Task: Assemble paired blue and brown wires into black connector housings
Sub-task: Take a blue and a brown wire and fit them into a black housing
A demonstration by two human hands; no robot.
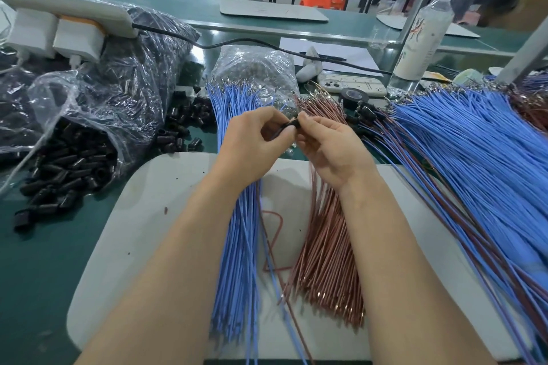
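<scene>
Both hands meet over the middle of the bench around one black connector housing (290,125). My left hand (255,139) pinches its near end and my right hand (329,145) pinches its far end between thumb and fingertips. A blue and a brown wire pair (277,284) trails down from the hands toward me across the white mat (142,216). Under my left forearm lies a bundle of loose blue wires (237,261). The loose brown wires (326,261) lie under my right wrist. Whether the wire ends sit inside the housing is hidden by my fingers.
Loose black housings (71,175) spill from a clear plastic bag at the left, and more (185,124) lie behind. A large fan of finished blue-and-brown assemblies (462,163) covers the right. A phone (350,83), black tape roll (354,95) and bottle (421,35) stand behind.
</scene>
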